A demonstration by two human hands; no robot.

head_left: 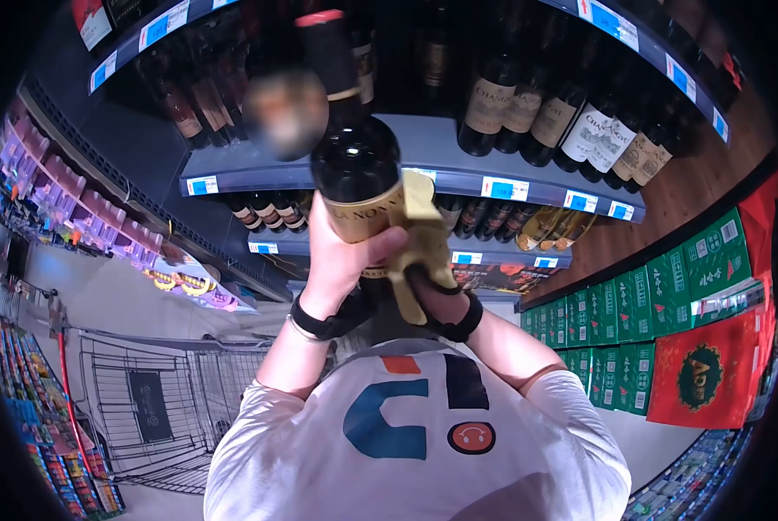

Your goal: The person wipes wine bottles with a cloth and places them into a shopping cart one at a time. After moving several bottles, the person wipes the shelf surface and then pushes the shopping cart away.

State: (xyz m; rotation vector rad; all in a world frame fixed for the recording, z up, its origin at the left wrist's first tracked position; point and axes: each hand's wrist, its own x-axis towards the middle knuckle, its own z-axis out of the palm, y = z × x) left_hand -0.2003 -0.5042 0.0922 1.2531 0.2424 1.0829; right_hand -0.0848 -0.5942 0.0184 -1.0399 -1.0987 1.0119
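A dark wine bottle (358, 161) with a cream label and a red-topped neck is held upright in front of my chest. My left hand (341, 247) wraps round its lower part, the thumb across the label. On the bottle's right side is a yellow cloth-like or folded item (423, 234), blurred in part. My right hand (441, 300) is behind and under that item, its fingers mostly hidden, wearing a black wristband. A round blurred patch lies left of the bottle's neck.
Shelves (441, 130) of wine bottles (489, 108) with price tags stand ahead. An empty-looking shopping cart (150, 408) is at the lower left. Green boxes (675, 278) and a red box (705, 378) are stacked at the right. Purple packages (85, 204) line the left.
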